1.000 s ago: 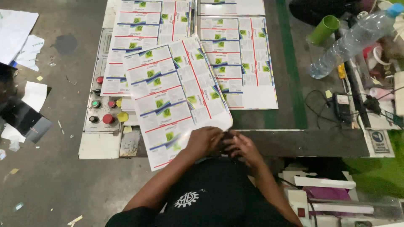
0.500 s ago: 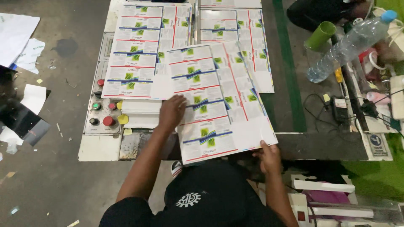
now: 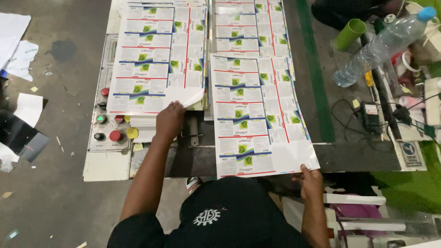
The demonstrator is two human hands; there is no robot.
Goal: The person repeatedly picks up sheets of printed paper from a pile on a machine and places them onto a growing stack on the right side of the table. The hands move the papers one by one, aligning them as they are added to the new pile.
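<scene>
Head view, one moment. My left hand [image 3: 169, 120] rests on the near right corner of the left stack of printed sheets [image 3: 156, 59], fingers curled over the lifted corner of the top sheet; I judge it a light pinch, not a full clench. My right hand [image 3: 311, 180] grips the near right corner of the loose printed sheet [image 3: 257, 115], thumb on top. That sheet lies slightly askew, its far end on the right stack [image 3: 250, 27] and its near end overhanging the near edge of the tabletop [image 3: 358, 156].

Step in hand, as I read it: laying or squaring a single sheet while the left stack is held steady.

Next move, my judgement: needs the loose sheet aligned with the stack beneath it, edges parallel, with a gentle pull so the paper does not crease.

Control buttons [image 3: 110, 124] sit at the near left corner; a plastic bottle [image 3: 381, 46] lies towards the far right.
</scene>
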